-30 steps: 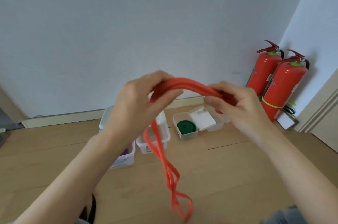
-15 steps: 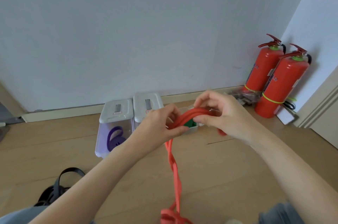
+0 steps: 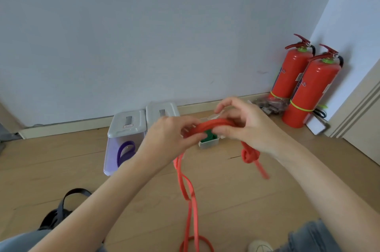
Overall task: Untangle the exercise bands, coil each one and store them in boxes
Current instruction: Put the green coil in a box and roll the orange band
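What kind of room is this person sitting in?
Probably a plain indoor room or office corner, used on the floor: bare wood-look floor, blank pale wall, and two red fire extinguishers standing in the corner.

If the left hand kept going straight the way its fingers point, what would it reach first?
Probably the right hand: the left hand points across along the orange band both hold. Depth is unclear.
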